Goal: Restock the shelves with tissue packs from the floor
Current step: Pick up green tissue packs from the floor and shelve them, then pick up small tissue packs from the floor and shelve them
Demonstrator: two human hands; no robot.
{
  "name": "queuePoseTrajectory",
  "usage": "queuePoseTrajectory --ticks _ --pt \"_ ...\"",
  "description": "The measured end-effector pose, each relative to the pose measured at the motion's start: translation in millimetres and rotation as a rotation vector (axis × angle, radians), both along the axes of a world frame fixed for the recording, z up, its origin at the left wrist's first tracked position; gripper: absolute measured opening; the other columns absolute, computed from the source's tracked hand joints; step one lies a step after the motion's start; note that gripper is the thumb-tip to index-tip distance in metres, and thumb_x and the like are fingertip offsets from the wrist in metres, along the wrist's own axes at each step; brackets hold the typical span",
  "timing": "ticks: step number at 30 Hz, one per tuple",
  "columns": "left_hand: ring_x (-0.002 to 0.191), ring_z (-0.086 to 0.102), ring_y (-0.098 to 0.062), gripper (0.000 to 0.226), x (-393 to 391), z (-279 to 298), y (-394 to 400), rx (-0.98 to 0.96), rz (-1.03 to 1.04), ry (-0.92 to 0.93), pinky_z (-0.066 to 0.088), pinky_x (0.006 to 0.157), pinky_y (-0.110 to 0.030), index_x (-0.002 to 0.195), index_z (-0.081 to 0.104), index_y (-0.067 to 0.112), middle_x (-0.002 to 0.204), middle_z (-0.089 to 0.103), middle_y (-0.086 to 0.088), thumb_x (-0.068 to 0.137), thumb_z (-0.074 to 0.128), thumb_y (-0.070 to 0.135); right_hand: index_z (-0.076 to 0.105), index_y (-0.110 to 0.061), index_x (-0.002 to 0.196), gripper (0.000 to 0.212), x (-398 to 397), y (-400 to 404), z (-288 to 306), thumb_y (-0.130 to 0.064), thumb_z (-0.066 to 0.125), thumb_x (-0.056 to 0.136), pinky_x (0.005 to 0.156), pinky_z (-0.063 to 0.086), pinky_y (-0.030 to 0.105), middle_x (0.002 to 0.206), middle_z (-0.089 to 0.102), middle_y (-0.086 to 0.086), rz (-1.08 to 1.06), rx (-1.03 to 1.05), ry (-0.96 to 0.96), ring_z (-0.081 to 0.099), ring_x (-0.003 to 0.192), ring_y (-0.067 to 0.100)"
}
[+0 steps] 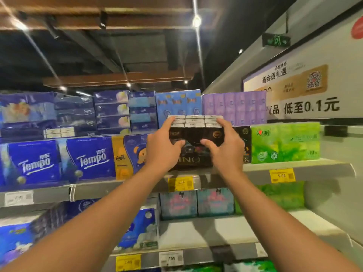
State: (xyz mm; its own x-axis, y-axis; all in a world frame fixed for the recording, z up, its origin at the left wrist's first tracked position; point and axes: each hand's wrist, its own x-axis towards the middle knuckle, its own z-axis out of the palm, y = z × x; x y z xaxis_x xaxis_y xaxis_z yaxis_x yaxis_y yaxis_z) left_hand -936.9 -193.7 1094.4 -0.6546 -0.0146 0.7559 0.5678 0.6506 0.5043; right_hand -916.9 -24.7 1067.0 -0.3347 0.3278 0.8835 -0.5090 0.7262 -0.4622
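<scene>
Dark ceiling [137, 55] — spotlights [196, 21], grey wall [334, 138]

Black tissue pack [196, 142] is showing glossy plastic film wrap, catching highlights. Blue Tempo packs [88, 157] and green pack [284, 142] are looking like the same shiny film. Grey shelf edge [314, 169] is reading as smooth matt painted metal. Yellow price tags [282, 175] are looking like paper behind clear plastic. Brown ceiling beams [117, 22] are looking like wood.

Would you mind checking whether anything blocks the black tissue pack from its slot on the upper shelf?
Nothing visible does: both hands, left hand and right hand, grip the black tissue pack already on the upper shelf.
</scene>
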Motion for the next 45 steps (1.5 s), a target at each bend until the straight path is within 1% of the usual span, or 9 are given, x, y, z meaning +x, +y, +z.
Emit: queuePoseTrajectory --ticks 3,7,13,18,30,34,37,41,45 --pt "0.104 0.056 -0.030 0.072 -34 -4 6 -0.009 0.017 -0.034 0.052 0.087 -0.051 0.142 0.030 0.047 0.104 0.065 -0.001 0.085 0.072 0.036 0.050 -0.019 0.135 0.066 -32 4 0 -0.028 0.081 0.077 0.086 0.041 0.031 0.120 0.065 0.003 -0.003 0.017 -0.079 0.057 0.108 0.024" --pt "0.123 0.040 -0.033 0.066 -61 -16 20 -0.061 0.152 0.011 0.044 0.099 -0.048 0.138 0.036 0.042 0.133 0.045 -0.006 0.083 0.073 0.038 0.045 -0.021 0.137 0.065 -70 7 -8 -0.036 0.076 0.082 0.073 0.037 0.031 0.111 0.068 0.010 0.006 0.074 -0.192 0.060 0.102 0.031" --pt "0.125 0.038 -0.030 0.072 -77 -39 13 -0.163 0.383 0.261 0.040 0.099 -0.049 0.138 0.044 0.040 0.149 0.026 -0.005 0.074 0.067 0.062 0.030 -0.032 0.148 0.091 -92 18 -19 -0.054 0.077 0.074 0.097 0.043 0.036 0.136 0.057 -0.001 0.108 0.175 -0.184 0.053 0.121 0.024" --pt "0.132 0.035 -0.031 0.100 -87 -43 3 -0.112 0.517 0.180 0.034 0.106 -0.055 0.143 0.037 0.034 0.151 0.029 -0.004 0.062 0.050 0.090 0.017 -0.036 0.154 0.113 -95 24 -31 -0.055 0.084 0.064 0.101 0.037 0.030 0.151 0.043 -0.005 0.201 0.196 -0.165 0.043 0.134 0.019" --pt "0.133 0.039 -0.024 0.093 -82 -45 5 -0.034 0.337 0.208 0.044 0.101 -0.049 0.144 0.035 0.036 0.145 0.032 -0.002 0.065 0.059 0.080 0.004 -0.042 0.152 0.114 -101 20 -38 -0.057 0.079 0.069 0.101 0.046 0.049 0.156 0.034 0.000 0.191 0.190 -0.144 0.042 0.136 0.030" --pt "0.143 0.024 -0.030 0.092 -71 -47 5 -0.109 0.342 0.136 0.035 0.110 -0.051 0.150 0.024 0.041 0.161 0.010 -0.003 0.073 0.063 0.073 -0.002 -0.044 0.152 0.111 -93 13 -41 -0.057 0.076 0.074 0.093 0.050 0.052 0.152 0.038 0.006 0.110 0.181 -0.195 0.047 0.129 0.036" --pt "0.140 0.025 -0.033 0.090 -55 -59 4 -0.217 0.320 0.165 0.033 0.109 -0.049 0.153 0.022 0.039 0.164 -0.006 -0.002 0.079 0.069 0.056 0.004 -0.035 0.155 0.105 -73 9 -55 -0.045 0.076 0.079 0.104 0.042 0.050 0.155 0.033 0.008 0.066 0.197 -0.221 0.040 0.134 0.036" --pt "0.127 0.040 -0.031 0.065 -34 -94 7 -0.261 0.151 0.250 0.041 0.102 -0.047 0.135 0.055 0.026 0.161 0.019 -0.005 0.074 0.071 0.042 0.024 -0.019 0.153 0.092 -27 13 -97 -0.026 0.076 0.078 0.114 0.031 0.041 0.154 0.036 0.008 -0.048 0.230 -0.299 0.036 0.139 0.029" --pt "0.125 0.047 -0.027 0.053 1 -140 22 -0.312 -0.131 0.041 0.037 0.105 -0.036 0.123 0.064 0.021 0.145 0.046 -0.005 0.074 0.068 0.040 0.036 -0.013 0.148 0.083 45 13 -146 -0.025 0.077 0.077 0.106 0.036 0.036 0.145 0.047 0.007 -0.194 0.192 -0.453 0.047 0.128 0.029"
